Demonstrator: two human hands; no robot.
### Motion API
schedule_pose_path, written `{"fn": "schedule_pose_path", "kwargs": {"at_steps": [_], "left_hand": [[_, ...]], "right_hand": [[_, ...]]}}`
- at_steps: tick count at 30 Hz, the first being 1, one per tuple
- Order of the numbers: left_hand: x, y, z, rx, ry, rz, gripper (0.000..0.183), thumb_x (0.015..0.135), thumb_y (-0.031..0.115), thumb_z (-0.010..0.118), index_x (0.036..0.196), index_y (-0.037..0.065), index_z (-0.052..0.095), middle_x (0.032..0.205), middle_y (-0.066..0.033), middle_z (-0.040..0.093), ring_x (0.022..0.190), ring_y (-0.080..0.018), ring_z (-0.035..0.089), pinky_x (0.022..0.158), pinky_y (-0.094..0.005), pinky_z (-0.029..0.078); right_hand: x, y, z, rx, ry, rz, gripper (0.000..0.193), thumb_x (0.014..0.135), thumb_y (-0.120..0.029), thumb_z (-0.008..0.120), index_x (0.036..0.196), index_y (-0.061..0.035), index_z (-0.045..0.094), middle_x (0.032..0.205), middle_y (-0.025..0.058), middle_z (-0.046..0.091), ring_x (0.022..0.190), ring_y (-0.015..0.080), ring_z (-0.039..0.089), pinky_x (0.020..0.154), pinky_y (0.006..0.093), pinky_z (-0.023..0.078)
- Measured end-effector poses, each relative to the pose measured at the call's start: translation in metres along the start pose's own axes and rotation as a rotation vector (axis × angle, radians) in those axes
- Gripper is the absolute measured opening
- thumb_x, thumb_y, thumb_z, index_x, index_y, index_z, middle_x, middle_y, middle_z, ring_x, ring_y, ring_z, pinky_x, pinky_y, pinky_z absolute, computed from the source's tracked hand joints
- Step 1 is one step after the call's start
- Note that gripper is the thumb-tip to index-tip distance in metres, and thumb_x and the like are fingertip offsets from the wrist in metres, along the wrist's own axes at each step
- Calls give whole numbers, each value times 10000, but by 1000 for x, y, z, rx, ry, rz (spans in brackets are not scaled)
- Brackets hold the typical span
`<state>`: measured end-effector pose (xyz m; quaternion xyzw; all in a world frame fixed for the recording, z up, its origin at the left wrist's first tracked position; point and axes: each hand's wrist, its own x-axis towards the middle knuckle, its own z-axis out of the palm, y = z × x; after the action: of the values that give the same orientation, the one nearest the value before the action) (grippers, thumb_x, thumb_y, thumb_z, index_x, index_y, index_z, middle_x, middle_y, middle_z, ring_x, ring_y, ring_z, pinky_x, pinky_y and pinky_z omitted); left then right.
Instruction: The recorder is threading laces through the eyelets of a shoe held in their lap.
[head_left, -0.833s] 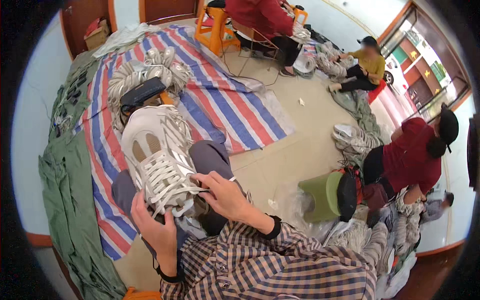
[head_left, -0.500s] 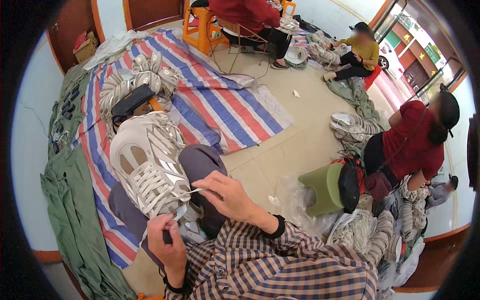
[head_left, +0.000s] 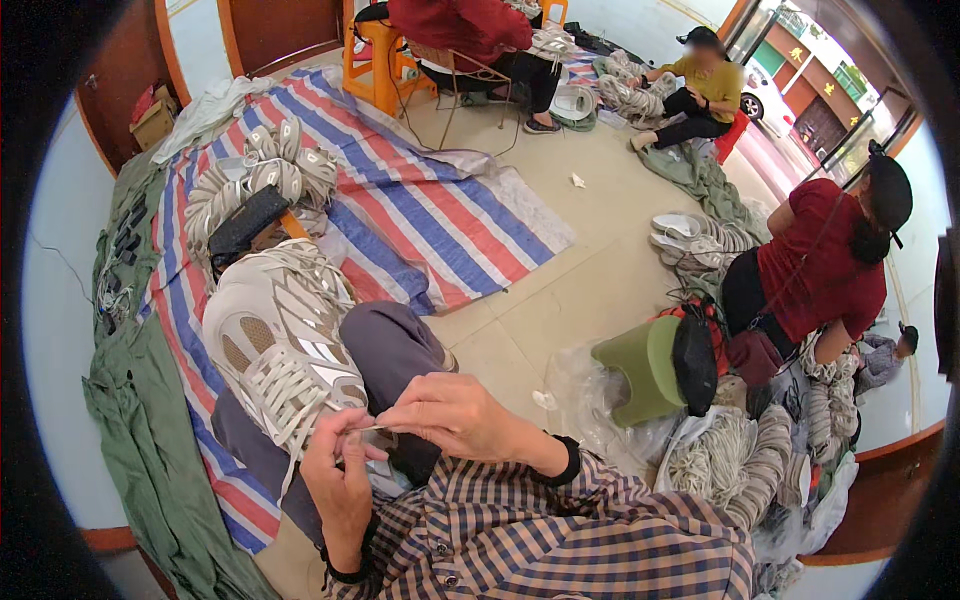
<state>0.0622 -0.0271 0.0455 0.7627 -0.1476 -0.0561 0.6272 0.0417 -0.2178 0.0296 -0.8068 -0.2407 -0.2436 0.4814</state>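
Observation:
A beige and white sneaker (head_left: 232,325) rests across my lap, its pale laces (head_left: 285,388) crossing over the tongue. My right hand (head_left: 455,418) pinches a thin pale shoelace, drawn short toward my left hand (head_left: 338,475). My left hand is closed at the sneaker's collar end, with thumb and fingers on the same lace; the fingers partly hide the hold. Another lace strand hangs beside the left hand. More sneakers of the same kind are bunched just beyond this one.
A striped tarp (head_left: 440,225) covers the floor ahead, with a pile of sneakers (head_left: 265,175) and a black pouch-like object (head_left: 247,225) on it. A green bin (head_left: 640,370) stands at the right, near bundled laces (head_left: 708,455). Several people sit working with shoes around the room.
My left hand has risen to meet my right hand, and the lace between them is shorter. The whole view has shifted slightly.

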Motion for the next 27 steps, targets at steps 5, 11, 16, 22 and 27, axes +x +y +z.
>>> {"fn": "schedule_pose_path", "kwargs": {"at_steps": [5,11,16,22,27], "left_hand": [[-4,0,1,25,11,11,182,911,-46,496,1074,-49,577,875,-114,637,628,-146,636,587,-240,487],[-10,-4,-5,3,115,21,132,935,-16,517,1045,-57,578,869,-93,620,602,-130,622,580,-234,478],[-12,-10,-8,-13,165,66,117,946,3,527,1040,-50,575,894,-91,601,614,-121,612,566,-220,468],[-12,-11,-18,-67,243,117,112,954,17,529,1039,-42,573,902,-88,577,611,-110,584,554,-211,460],[-12,-18,-25,-103,255,162,127,961,40,531,1053,-41,564,918,-89,572,612,-106,580,557,-206,455]], "right_hand": [[-2,3,0,11,10,18,158,857,-120,654,1007,-97,696,834,53,615,716,238,595,639,336,470],[-7,20,-4,31,20,122,133,854,-119,667,967,-57,699,806,76,620,726,262,625,638,353,496],[-25,46,1,-42,-17,208,190,832,-65,686,1020,-77,710,840,78,638,714,252,630,628,325,493],[-38,62,2,-193,-96,303,140,866,-146,649,977,-86,710,855,91,644,773,287,639,668,381,512],[-40,67,-1,-221,-81,323,147,845,-125,667,979,-91,715,871,86,652,789,276,643,686,361,515]]}}
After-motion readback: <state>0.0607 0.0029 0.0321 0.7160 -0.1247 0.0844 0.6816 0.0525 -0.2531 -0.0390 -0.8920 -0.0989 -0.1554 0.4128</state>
